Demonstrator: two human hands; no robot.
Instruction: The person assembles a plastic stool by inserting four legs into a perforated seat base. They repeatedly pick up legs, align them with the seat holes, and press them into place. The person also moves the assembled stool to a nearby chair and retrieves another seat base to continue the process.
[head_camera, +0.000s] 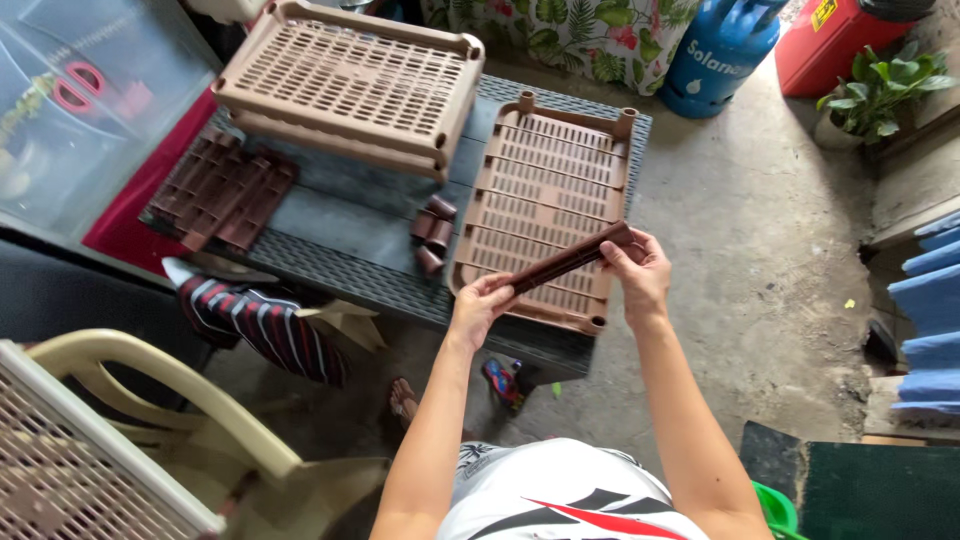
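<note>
Brown plastic post (568, 260) sits between my two hands, held slanted above the near edge of the dark woven surface (330, 265). My left hand (480, 305) has its grip clamped on the lower end, my right hand (638, 268) on the upper end. Under it lies a tan slatted tray (545, 180); a second tray (350, 85) rests toward the far left corner.

Left hand (480, 305) and right hand (638, 268) raised, fingers pinched closed.
</note>
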